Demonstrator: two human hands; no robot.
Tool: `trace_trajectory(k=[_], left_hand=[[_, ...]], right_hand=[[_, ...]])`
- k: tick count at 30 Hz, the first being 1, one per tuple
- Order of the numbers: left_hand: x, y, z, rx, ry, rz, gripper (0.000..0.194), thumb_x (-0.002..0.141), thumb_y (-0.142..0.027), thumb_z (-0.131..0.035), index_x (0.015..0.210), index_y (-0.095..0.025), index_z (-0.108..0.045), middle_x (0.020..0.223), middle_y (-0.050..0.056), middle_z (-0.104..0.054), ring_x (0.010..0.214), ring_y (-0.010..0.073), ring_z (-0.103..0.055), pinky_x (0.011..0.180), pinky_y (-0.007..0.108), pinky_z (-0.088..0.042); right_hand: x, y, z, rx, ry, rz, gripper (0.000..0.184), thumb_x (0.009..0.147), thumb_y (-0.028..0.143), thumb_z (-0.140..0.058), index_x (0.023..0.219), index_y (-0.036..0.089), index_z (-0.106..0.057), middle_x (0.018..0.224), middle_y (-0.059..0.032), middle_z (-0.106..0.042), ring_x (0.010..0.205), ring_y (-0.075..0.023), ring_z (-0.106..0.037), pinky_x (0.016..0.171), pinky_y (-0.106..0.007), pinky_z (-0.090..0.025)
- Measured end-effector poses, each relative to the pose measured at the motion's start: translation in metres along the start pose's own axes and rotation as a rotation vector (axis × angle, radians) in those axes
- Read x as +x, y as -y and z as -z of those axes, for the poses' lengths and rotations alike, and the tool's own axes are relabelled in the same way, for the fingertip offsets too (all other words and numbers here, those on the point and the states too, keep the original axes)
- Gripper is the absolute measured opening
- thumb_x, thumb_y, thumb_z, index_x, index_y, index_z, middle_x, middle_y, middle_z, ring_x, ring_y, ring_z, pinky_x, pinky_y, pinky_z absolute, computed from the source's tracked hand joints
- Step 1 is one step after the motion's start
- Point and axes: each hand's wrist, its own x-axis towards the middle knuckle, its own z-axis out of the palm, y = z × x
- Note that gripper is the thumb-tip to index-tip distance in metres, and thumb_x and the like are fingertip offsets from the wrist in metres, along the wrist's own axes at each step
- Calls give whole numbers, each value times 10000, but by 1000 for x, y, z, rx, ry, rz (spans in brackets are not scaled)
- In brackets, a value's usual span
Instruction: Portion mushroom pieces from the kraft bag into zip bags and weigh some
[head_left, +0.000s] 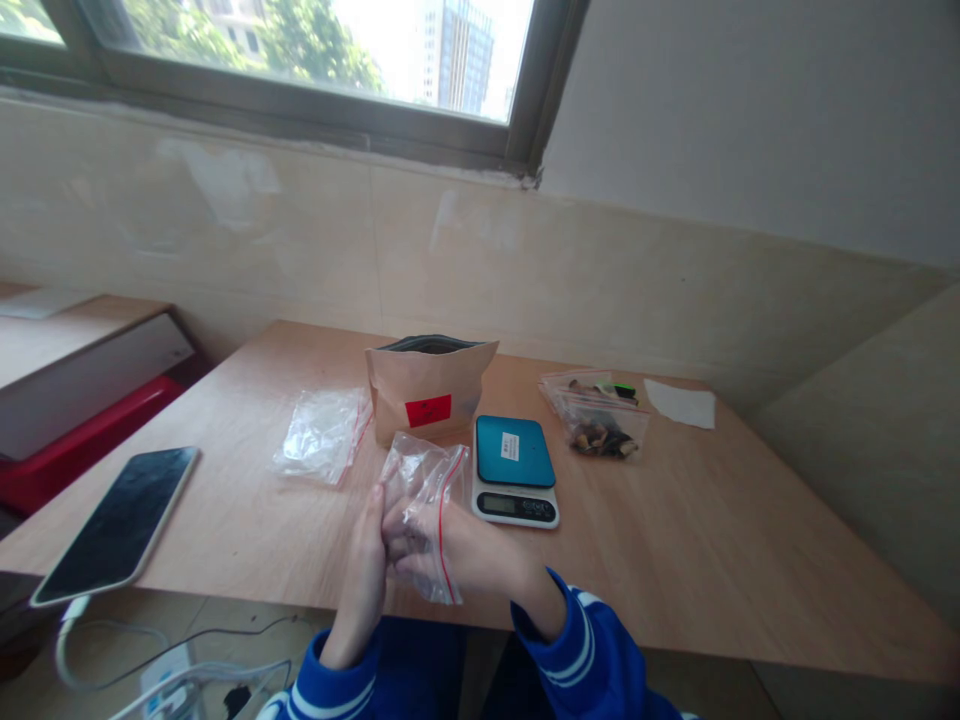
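Observation:
My right hand [420,530] is pushed inside a clear zip-lock bag [427,460] with a red seal line, which runs across near my wrist. Its fingers show through the plastic, somewhat apart and bent toward the left. From outside, my left hand [369,540] holds the bag's left side between its palm and the right fingers. Just beyond the hands stands a brown paper pouch [394,395] with a red label, its top open. A kitchen scale [516,470] with a blue plate and white body lies to the right of the bag.
Flat clear zip-lock bags [319,435] lie left of the pouch. At the right are filled zip-lock bags [604,430] with dark dried pieces, a green-and-black pen-like item [621,391] and white paper [681,403]. A phone [120,520] on a cable lies at the table's left edge.

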Motion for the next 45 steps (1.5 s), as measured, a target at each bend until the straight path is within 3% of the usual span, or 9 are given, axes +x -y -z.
trace_trajectory(k=[4, 11, 16, 21, 29, 34, 38, 41, 45], left_hand=[[-7, -12, -1, -41, 23, 52, 629, 872, -605, -533, 1314, -161, -597, 1151, 135, -731, 1060, 286, -702, 903, 417, -574], [-9, -25, 4, 27, -31, -67, 647, 882, -646, -493, 1377, -233, -552, 1253, 103, -691, 1040, 254, -704, 777, 325, -600], [-7, -31, 11, 31, -57, -43, 685, 875, -659, -482, 1431, -260, -484, 1227, 118, -699, 807, 223, -735, 624, 309, -588], [-4, -39, 25, 47, -178, -162, 610, 904, -592, -491, 1409, -251, -512, 1224, 106, -701, 760, 172, -717, 599, 250, -568], [34, -81, 52, 196, -282, -431, 538, 931, -508, -473, 1347, -176, -544, 1109, 146, -725, 515, 95, -603, 407, 175, -442], [82, -106, 70, 481, -222, -357, 525, 979, -447, -316, 1366, -143, -499, 1190, 178, -674, 550, 114, -611, 405, 207, -460], [109, -103, 79, 861, -353, -366, 539, 941, -397, -425, 1417, -146, -439, 1231, 199, -648, 795, 247, -706, 626, 364, -578], [113, -97, 81, 1042, -407, -542, 520, 919, -345, -459, 1384, -113, -489, 1325, 236, -583, 1188, 361, -597, 991, 539, -468], [113, -87, 84, 1233, -256, -863, 470, 958, -346, -343, 1324, -157, -569, 1453, 202, -482, 1400, 349, -400, 1118, 540, -330]], right_hand=[[-3, -3, 7, 122, -135, -52, 257, 780, 198, -741, 1012, 175, -633, 960, -31, -655, 895, -173, -650, 848, -318, -539], [-10, -15, 34, 390, -417, -26, 349, 725, 337, -798, 993, 186, -634, 983, -41, -692, 925, -169, -671, 859, -331, -549], [1, 1, 81, 278, -597, 65, 282, 753, 334, -770, 952, 190, -630, 992, -42, -683, 943, -159, -650, 874, -316, -526], [43, 27, 127, 13, -774, 248, 226, 828, 291, -686, 1019, 198, -608, 1000, -30, -677, 858, -133, -625, 758, -266, -500], [76, 25, 136, -428, -607, 270, 143, 898, 174, -564, 951, 199, -694, 949, -28, -705, 987, -183, -573, 906, -328, -437], [74, 22, 134, -537, -615, 286, 239, 950, 180, -510, 1023, 239, -730, 1104, -39, -696, 1091, -184, -578, 1033, -376, -355], [71, 25, 135, -537, -616, 331, 318, 940, 141, -476, 1166, 240, -677, 1224, -40, -679, 1179, -189, -565, 1066, -390, -338], [63, 26, 133, -545, -659, 316, 316, 919, 148, -493, 1176, 227, -660, 1222, -59, -675, 1201, -212, -557, 1079, -411, -337], [35, 9, 136, -610, -814, 271, 259, 930, 197, -488, 1107, 223, -675, 1177, -73, -659, 1192, -226, -554, 1072, -423, -346]])
